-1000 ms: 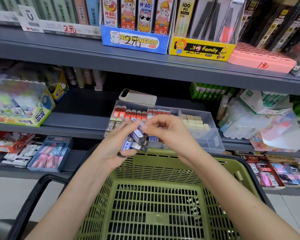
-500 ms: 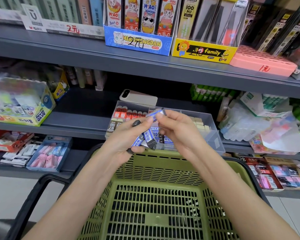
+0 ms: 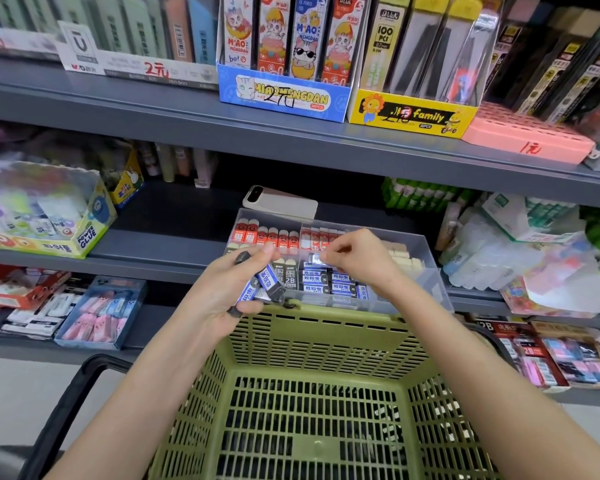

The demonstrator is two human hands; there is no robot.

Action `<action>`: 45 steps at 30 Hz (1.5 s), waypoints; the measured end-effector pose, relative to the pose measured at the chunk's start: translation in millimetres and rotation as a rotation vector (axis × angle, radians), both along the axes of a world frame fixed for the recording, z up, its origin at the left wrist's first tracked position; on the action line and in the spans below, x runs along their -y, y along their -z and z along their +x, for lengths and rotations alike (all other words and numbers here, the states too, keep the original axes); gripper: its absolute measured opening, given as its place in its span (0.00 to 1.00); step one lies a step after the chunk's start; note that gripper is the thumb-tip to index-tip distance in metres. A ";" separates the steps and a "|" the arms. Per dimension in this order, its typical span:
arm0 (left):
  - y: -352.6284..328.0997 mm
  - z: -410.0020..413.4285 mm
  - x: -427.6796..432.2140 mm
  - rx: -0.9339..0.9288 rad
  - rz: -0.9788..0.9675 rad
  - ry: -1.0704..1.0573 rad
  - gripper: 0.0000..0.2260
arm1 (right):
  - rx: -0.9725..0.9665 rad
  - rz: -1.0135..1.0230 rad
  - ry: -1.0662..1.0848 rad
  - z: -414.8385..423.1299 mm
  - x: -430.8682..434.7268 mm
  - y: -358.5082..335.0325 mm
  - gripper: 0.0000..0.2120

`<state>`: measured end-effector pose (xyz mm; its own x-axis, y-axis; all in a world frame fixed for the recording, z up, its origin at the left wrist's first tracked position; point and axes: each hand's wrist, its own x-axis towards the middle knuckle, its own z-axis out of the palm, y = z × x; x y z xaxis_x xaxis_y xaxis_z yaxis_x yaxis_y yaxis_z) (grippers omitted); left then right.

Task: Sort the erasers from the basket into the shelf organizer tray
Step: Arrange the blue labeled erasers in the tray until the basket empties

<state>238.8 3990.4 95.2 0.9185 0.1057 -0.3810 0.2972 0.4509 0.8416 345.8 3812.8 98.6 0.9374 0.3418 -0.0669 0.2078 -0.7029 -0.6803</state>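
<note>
Shelving: grey metal shop shelves [image 3: 291, 133] span the view from 9 to 3 o'clock, stocked with stationery; a pale floor shows at 8 o'clock.
Basket: an olive-green slatted basket [image 3: 326, 341] fills 6 o'clock, its far rim touching the shelf edge below the tray; no erasers can be seen on its visible floor.
Organizer tray: a clear divided tray [image 3: 426, 268] stands on the middle shelf just above centre; red-sleeved erasers fill the compartments toward 11 o'clock, cream ones lie toward 2 o'clock, and blue-sleeved erasers [image 3: 329, 284] lie in rows in a near compartment.
Phone: a pale phone [image 3: 281, 202] lies behind the tray at 12 o'clock.
Left hand: the left hand [image 3: 229, 292], at 9 o'clock of the tray's near edge, is clenched around a bundle of blue-sleeved erasers [image 3: 264, 285] with dark ends, held above the basket rim.
Right hand: the right hand [image 3: 357, 261] hovers over the blue rows, thumb and forefinger pinching one small eraser [image 3: 315, 258], partly blurred.
Step in hand, judged: placing the pinched eraser among its matching blue rows.
Doing it well, judged: lower it flat, sleeve aligned with its neighbours, press it against the row, and release only when seated; keep the left grip firm so the bundle does not slip into the basket.
</note>
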 end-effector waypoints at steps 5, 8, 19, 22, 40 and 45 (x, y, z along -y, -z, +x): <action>-0.2 1.4 0.4 -0.028 -0.010 -0.047 0.12 | 0.121 -0.192 -0.039 -7.1 -13.2 6.4 0.17; -0.9 2.6 2.0 -0.035 -0.001 -0.064 0.13 | 0.259 -0.292 -0.047 -13.3 -13.5 13.2 0.18; -3.9 4.6 18.1 0.011 0.046 -0.177 0.13 | 0.074 0.329 -0.125 -61.7 -15.6 -14.6 0.17; -4.4 4.0 28.4 0.058 0.118 -0.223 0.13 | 0.083 0.239 -0.067 -74.5 -20.5 -18.0 0.11; -7.9 1.7 49.9 0.232 0.428 -0.039 0.11 | -0.429 0.876 0.143 -63.8 -4.3 -14.2 0.08; -7.2 2.3 41.0 0.177 0.351 0.008 0.07 | -0.372 0.909 0.127 -52.4 0.9 -10.3 0.03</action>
